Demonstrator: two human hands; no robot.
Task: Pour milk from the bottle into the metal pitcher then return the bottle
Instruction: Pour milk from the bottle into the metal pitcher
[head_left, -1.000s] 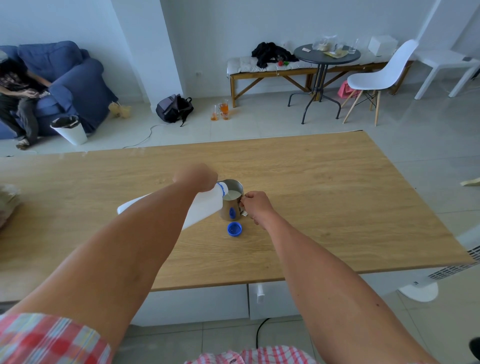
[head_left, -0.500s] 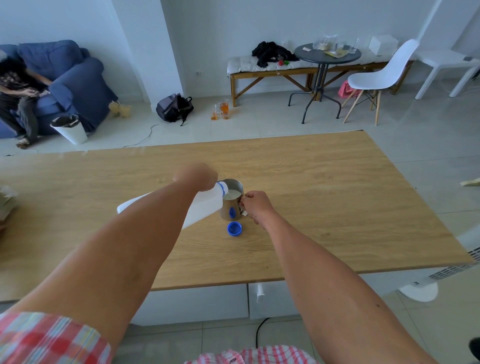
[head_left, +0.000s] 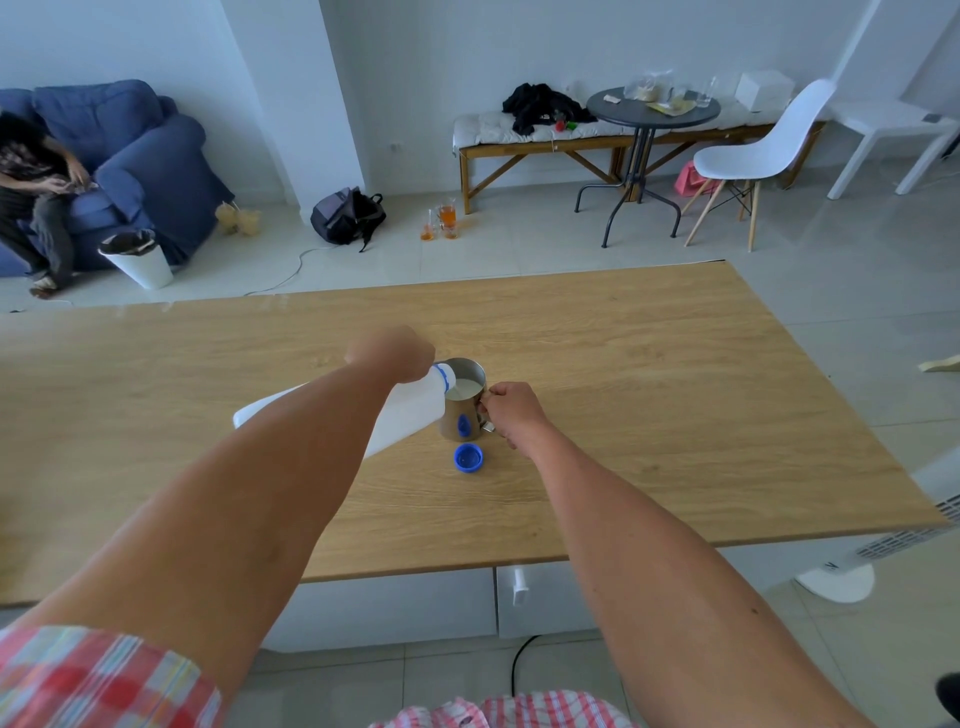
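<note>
A white plastic milk bottle (head_left: 410, 410) is tipped almost flat, its blue-ringed neck resting over the rim of the metal pitcher (head_left: 464, 415). My left hand (head_left: 392, 353) grips the bottle from above near the neck. White milk fills the pitcher close to its top. The pitcher stands on the wooden table (head_left: 649, 364), and my right hand (head_left: 511, 410) is closed on its handle at the right side. The bottle's blue cap (head_left: 468, 458) lies on the table just in front of the pitcher.
The table's near edge runs below my forearms. A white fan (head_left: 883, 540) stands at the table's right corner. Beyond the table are a white chair (head_left: 753, 156), a round dark table (head_left: 649, 111), a bench, a backpack and a person on a blue sofa.
</note>
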